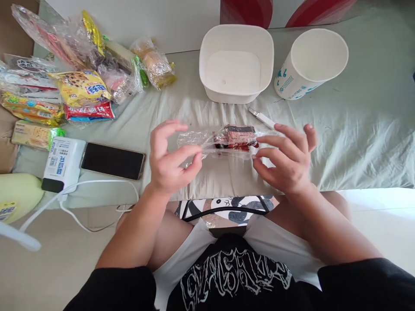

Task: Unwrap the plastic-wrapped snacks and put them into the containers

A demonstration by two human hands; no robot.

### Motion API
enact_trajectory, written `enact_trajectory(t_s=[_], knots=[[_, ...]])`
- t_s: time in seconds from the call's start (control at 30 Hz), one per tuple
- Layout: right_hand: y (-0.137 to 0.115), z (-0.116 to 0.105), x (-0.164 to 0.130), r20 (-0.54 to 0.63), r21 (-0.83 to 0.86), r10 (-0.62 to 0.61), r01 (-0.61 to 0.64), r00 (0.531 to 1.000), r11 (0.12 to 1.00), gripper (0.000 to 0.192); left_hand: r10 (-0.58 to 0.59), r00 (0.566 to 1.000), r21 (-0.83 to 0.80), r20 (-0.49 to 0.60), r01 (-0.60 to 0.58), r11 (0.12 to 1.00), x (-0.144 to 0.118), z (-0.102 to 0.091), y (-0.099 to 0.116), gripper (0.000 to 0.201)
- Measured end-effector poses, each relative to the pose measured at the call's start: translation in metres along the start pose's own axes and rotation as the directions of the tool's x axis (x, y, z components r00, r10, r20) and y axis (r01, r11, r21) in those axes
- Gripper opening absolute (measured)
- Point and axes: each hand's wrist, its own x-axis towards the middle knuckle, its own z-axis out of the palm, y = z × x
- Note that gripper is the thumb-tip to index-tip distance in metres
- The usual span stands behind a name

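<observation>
Between my hands a clear plastic snack wrapper [197,137] is stretched, with a reddish-brown snack [240,134] inside its right part. My left hand [173,157] pinches the wrapper's left end between thumb and index finger. At the other end, my right hand [285,157] pinches the plastic near the snack, its outer fingers spread. Just beyond my right fingers lies a white utility knife [262,117], partly hidden by them.
A white square tub [236,95] and a white paper bucket [319,56] stand at the back. Several packaged snacks [82,88] are heaped at the left. Nearer are a phone [113,160], a white power bank [63,162] with a cable [97,181], and a pale yellow bottle [19,194].
</observation>
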Motion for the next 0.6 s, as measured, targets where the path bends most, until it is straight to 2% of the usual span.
enact_trajectory(t_s=[0.1, 0.17, 0.2, 0.27, 0.3, 0.33, 0.37, 0.4, 0.43, 0.47, 0.5, 0.53, 0.57, 0.6], knots=[[0.001, -0.006, -0.003, 0.087, 0.115, -0.161, 0.151, 0.983, 0.982, 0.006, 0.086, 0.994, -0.124, 0.073, -0.077, 0.989, -0.002, -0.009, 0.011, 0.01], [0.002, -0.008, -0.004, 0.166, 0.166, -0.254, 0.227, 0.953, 0.96, 0.014, 0.143, 0.965, -0.281, 0.218, -0.078, 0.957, -0.001, -0.013, 0.017, 0.01], [0.002, -0.009, -0.005, 0.207, 0.155, -0.284, 0.255, 0.936, 0.954, 0.02, 0.158, 0.932, -0.356, 0.327, -0.033, 0.934, -0.001, -0.014, 0.019, 0.011], [0.001, -0.01, -0.006, 0.268, 0.074, -0.289, 0.279, 0.919, 0.957, 0.031, 0.175, 0.816, -0.448, 0.55, 0.111, 0.887, 0.0, -0.016, 0.02, 0.015], [0.001, -0.01, -0.007, 0.278, 0.023, -0.258, 0.262, 0.925, 0.965, 0.034, 0.174, 0.778, -0.464, 0.603, 0.165, 0.871, 0.001, -0.016, 0.019, 0.018], [0.0, -0.01, -0.007, 0.271, -0.022, -0.202, 0.216, 0.941, 0.976, 0.034, 0.157, 0.792, -0.472, 0.59, 0.182, 0.863, 0.001, -0.015, 0.017, 0.022], [-0.001, -0.009, -0.007, 0.246, -0.054, -0.13, 0.147, 0.96, 0.988, 0.032, 0.125, 0.856, -0.471, 0.502, 0.149, 0.869, 0.002, -0.014, 0.015, 0.023], [-0.002, -0.008, -0.006, 0.208, -0.069, -0.056, 0.072, 0.977, 0.995, 0.028, 0.098, 0.934, -0.448, 0.344, 0.072, 0.891, 0.002, -0.011, 0.011, 0.02], [-0.003, -0.007, -0.005, 0.167, -0.067, 0.001, 0.01, 0.986, 0.998, 0.025, 0.078, 0.985, -0.387, 0.151, -0.013, 0.922, 0.002, -0.007, 0.008, 0.014], [-0.004, -0.006, -0.004, 0.133, -0.049, 0.032, -0.026, 0.991, 0.998, 0.023, 0.091, 0.996, -0.292, -0.007, -0.089, 0.952, 0.002, -0.003, 0.004, 0.01], [-0.005, -0.004, -0.002, 0.113, -0.021, 0.038, -0.036, 0.993, 0.999, 0.023, 0.117, 0.99, -0.198, -0.073, -0.129, 0.972, 0.002, 0.002, 0.001, 0.028], [-0.006, -0.001, -0.001, 0.109, 0.011, 0.024, -0.026, 0.994, 1.0, 0.027, 0.09, 0.996, -0.131, -0.027, -0.093, 0.987, 0.003, 0.007, -0.002, 0.051], [-0.007, 0.001, 0.001, 0.118, 0.043, 0.003, -0.009, 0.993, 0.999, 0.034, 0.042, 0.998, -0.105, 0.045, -0.037, 0.994, 0.005, 0.012, -0.004, 0.063], [-0.009, 0.005, 0.002, 0.135, 0.076, -0.016, 0.006, 0.991, 0.997, 0.042, -0.026, 0.99, -0.092, 0.138, 0.039, 0.995, 0.006, 0.017, -0.005, 0.061]])
